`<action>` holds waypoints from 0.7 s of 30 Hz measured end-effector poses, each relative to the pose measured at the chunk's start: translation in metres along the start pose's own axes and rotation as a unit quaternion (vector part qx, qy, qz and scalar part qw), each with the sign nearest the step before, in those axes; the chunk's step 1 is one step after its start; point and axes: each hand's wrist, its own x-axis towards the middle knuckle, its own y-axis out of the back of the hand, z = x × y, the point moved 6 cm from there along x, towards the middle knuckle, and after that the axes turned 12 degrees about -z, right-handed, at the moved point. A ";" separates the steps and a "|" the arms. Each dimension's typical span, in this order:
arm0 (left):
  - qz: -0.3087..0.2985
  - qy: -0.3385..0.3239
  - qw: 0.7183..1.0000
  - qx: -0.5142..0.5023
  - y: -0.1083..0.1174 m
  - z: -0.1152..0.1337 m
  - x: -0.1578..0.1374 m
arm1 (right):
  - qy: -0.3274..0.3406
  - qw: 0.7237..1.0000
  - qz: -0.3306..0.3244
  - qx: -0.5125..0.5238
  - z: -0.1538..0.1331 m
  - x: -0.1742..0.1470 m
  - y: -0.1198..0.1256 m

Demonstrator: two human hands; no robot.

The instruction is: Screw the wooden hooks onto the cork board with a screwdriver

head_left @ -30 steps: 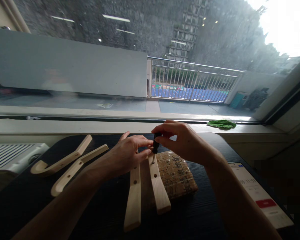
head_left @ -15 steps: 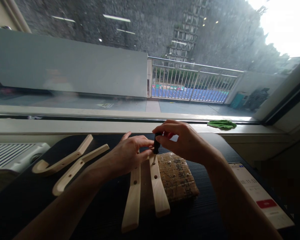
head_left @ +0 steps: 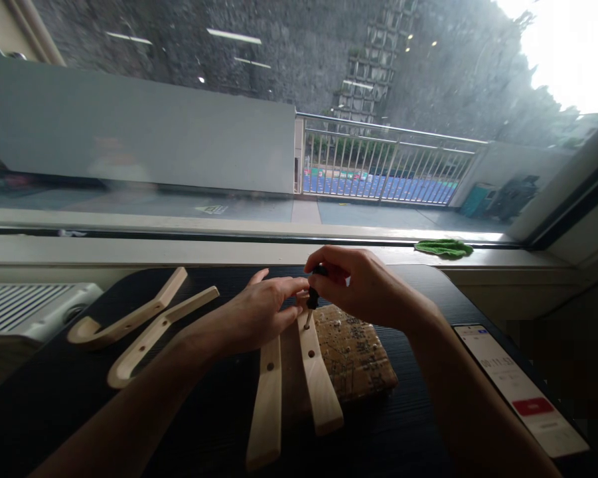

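My right hand [head_left: 356, 285] pinches the black handle of a small screwdriver [head_left: 313, 299]. Its metal shaft points down into a hole in a pale wooden hook piece [head_left: 322, 385], which lies partly along a cardboard pad [head_left: 358, 352]. My left hand [head_left: 259, 312] is closed at the far end of that piece, thumb against its side and index finger reaching close to the screwdriver. The far end of the wood is partly hidden by my fingers. Left of it, a second bent wooden piece [head_left: 265, 418] runs under my left hand.
Two J-shaped wooden hooks [head_left: 129, 325] lie on the left of the dark table [head_left: 204, 418]. A phone showing a timer [head_left: 522, 392] rests at the right edge. A green cloth [head_left: 444, 248] sits on the windowsill, and a white radiator [head_left: 34, 309] stands at the left.
My right hand has dropped slightly and the screwdriver tilts more, its tip still at the same hole. My left hand stays at the wood's far end, its fingers a little shifted.
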 end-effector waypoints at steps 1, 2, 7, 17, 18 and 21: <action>-0.001 0.000 1.000 0.001 0.000 0.000 0.000 | 0.006 1.000 -0.002 -0.002 -0.002 0.000 0.000; -0.003 0.001 1.000 0.004 0.000 0.001 0.000 | 0.012 1.000 -0.003 -0.004 -0.004 0.000 0.000; -0.008 0.021 0.999 0.038 0.003 0.009 -0.002 | 0.019 1.000 0.002 -0.017 -0.007 0.000 0.001; -0.006 0.025 0.999 0.047 0.004 0.012 -0.002 | -0.017 0.997 0.013 -0.073 -0.002 -0.001 0.001; -0.005 0.025 0.999 0.048 0.005 0.012 -0.002 | -0.022 0.997 0.015 -0.077 -0.001 -0.001 0.001; -0.003 0.025 0.999 0.046 0.005 0.013 -0.002 | -0.034 0.996 0.018 -0.084 -0.001 -0.002 0.002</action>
